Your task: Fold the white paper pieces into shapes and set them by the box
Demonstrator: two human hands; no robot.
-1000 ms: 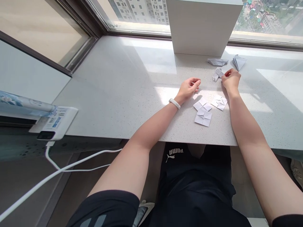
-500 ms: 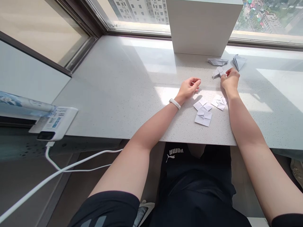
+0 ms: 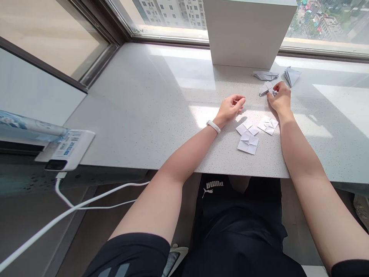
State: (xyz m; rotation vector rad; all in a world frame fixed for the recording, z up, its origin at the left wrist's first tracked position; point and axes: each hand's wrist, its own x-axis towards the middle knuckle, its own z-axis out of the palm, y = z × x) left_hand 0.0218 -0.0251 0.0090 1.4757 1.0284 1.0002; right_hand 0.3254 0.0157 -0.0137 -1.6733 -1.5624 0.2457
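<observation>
Folded paper (image 3: 266,89) sits on the stone sill (image 3: 144,96), at 10 o'clock from the right hand (image 3: 281,99), and the fingertips (image 3: 273,89) of this hand come against its edge. The fingers are bent nearly closed, but from my camera I cannot tell if they really pinch the paper or only touch it. The left hand (image 3: 232,107), with a white band (image 3: 213,126) on the wrist, is half curled, and I see nothing in it. Three flat squares (image 3: 248,143) lie at 6 o'clock from the hands, and two grey folds (image 3: 265,75) are at 12 o'clock, near the white block (image 3: 245,30). I worry about the right wrist: if it slides down, it can push the nearest square. A weak pinch can let the paper slip or crease badly. The squares are near the sill edge (image 3: 219,172), so a careless sweep of the forearm could send them off.
</observation>
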